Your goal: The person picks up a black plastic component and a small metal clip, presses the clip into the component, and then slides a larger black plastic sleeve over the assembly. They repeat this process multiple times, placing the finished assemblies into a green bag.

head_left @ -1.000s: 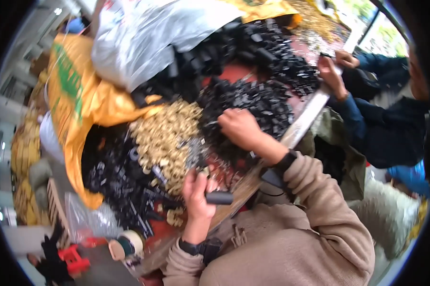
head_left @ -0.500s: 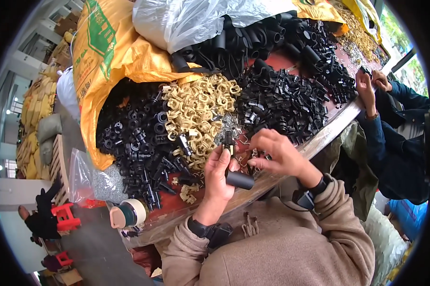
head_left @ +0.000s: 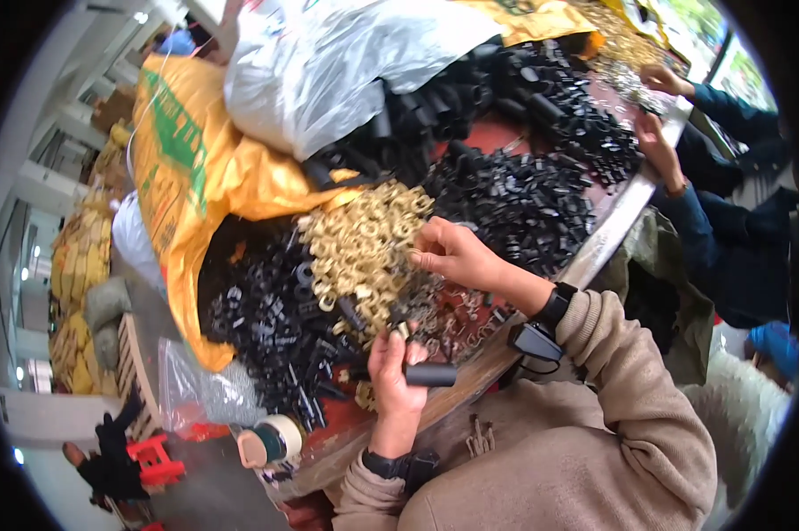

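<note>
My left hand (head_left: 394, 376) is closed around a black fitting with a short, thick black tube (head_left: 431, 374) sticking out to the right. A small pale piece shows at the fitting's top, by my thumb. Farther off, my right hand (head_left: 461, 255) reaches over the right edge of a heap of beige plastic rings (head_left: 364, 234). Its thumb and forefinger are pinched together; whatever is between them is too small to make out. Below that hand lie scattered small silvery metal pieces (head_left: 421, 310). Left of my left hand spreads a heap of black plastic fittings (head_left: 262, 305).
Small black clips (head_left: 514, 208) are heaped to the right, with black tubes behind. An orange woven sack (head_left: 182, 257) and a clear plastic bag (head_left: 320, 80) lie at the back. A lidded cup (head_left: 280, 437) stands at the table's near left corner. Another person's hands (head_left: 660, 146) work at right.
My right hand has moved away from the left hand toward the beige rings, its fingers closing into a pinch. My left hand still holds the black fitting. The view has shifted slightly.
</note>
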`<state>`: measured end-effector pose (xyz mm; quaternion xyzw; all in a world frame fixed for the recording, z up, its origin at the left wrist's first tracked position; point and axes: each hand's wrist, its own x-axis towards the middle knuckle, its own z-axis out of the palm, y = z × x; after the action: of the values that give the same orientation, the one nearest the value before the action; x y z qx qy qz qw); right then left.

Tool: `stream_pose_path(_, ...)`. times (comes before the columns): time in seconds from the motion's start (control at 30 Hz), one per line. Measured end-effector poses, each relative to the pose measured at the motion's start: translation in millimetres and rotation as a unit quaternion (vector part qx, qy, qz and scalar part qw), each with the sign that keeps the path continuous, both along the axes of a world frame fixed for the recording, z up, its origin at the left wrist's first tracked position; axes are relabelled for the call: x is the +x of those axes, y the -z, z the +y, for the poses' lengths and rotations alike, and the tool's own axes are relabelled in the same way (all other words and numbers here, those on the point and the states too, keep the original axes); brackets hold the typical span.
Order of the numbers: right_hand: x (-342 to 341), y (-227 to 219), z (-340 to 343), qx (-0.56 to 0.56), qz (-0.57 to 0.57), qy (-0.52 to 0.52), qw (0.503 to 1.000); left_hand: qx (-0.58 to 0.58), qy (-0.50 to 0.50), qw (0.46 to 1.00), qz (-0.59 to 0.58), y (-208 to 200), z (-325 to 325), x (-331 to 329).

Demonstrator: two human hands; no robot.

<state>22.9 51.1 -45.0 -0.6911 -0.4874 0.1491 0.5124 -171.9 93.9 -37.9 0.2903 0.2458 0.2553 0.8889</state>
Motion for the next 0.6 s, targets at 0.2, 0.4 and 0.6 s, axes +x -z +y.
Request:
stream_pose_path(0.2, 14.0, -28.2, -41.6, -0.003, 0.526, -0.045, 0.85, 0.013, 0.023, 1.0, 0.007, 0.6, -6.7, 10.6)
stream_pose_path(0.4, 46.4, -20.3, -103.8, 0.134, 0.592, -0.055, 0.793, -0.01, 0.078, 0.997, 0.013, -17.5, -25.4, 30.1)
stream_pose_path(0.6, 75.2, -40.4, -174.1, 0.214, 0.52, 0.037, 0.826, 0.025, 0.076, 0.997, 0.02, 2.9, -29.1, 45.9)
